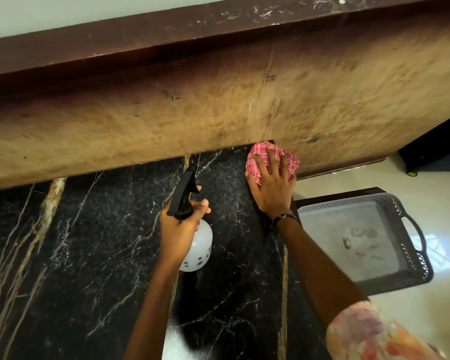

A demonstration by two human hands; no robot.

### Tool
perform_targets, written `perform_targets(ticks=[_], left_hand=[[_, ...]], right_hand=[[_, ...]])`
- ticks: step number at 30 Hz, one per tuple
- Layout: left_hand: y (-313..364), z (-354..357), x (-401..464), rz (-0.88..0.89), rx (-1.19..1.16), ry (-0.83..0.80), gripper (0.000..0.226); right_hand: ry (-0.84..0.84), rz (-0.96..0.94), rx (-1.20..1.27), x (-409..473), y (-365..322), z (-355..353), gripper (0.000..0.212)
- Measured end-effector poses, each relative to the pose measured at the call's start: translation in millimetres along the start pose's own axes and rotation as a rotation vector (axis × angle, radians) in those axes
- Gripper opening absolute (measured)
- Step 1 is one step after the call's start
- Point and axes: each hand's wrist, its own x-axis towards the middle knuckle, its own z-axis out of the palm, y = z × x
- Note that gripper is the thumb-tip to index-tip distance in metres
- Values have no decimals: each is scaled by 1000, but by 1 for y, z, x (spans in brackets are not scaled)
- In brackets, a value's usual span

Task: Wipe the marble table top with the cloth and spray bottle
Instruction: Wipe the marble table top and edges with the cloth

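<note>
Right grip (272,185): fingers spread flat, pressing the pink checked cloth (260,158) onto the far right corner of the black marble desk (89,255), against the tan wall panel (218,105). Left grip (182,224), just beside it: clamped round the spray bottle (196,246) neck, nozzle pointing away. Grey basket (411,258) right of the cloth-side arm, on the floor.

The cloth (270,162) lies at the table top's (89,255) far right corner, basket (405,255) beyond its right edge.
</note>
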Motion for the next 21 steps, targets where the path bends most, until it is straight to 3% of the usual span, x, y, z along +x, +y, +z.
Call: perform_targets(ticks=[7, 11, 17, 21], left_hand=[[-2, 1, 1, 30, -25, -9, 22], [-6, -1, 2, 49, -11, -27, 23], [-7, 1, -2, 79, 10, -35, 21], [-5, 2, -1, 98, 16, -36, 21]], right_hand=[[58, 12, -7, -75, 17, 3, 60], [35, -2, -2, -35, 7, 3, 61], [-149, -37, -6, 52, -11, -8, 62], [-158, 40, -5, 51, -18, -6, 62]])
